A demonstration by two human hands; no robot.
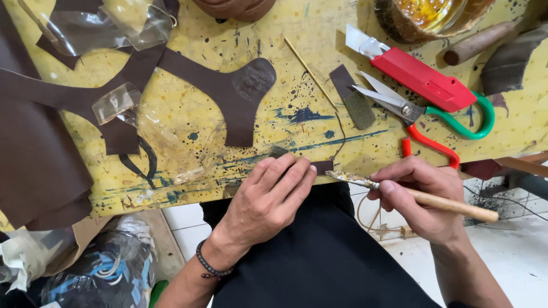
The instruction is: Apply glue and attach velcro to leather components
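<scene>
Left hand flat, pinning brown leather strip at tabletop front edge; right hand grip pinching glue brush; loaded bristles could smear the pinning fingers.

This is a small leather-craft workshop. The yellow bench beyond the fingers is spattered with dark paint and glue, and cut brown leather pieces lie across it past the left fingers. Beyond the right fingers lie a red utility knife, scissors and a pot of amber glue; below the bench edge is white tiled floor.
</scene>
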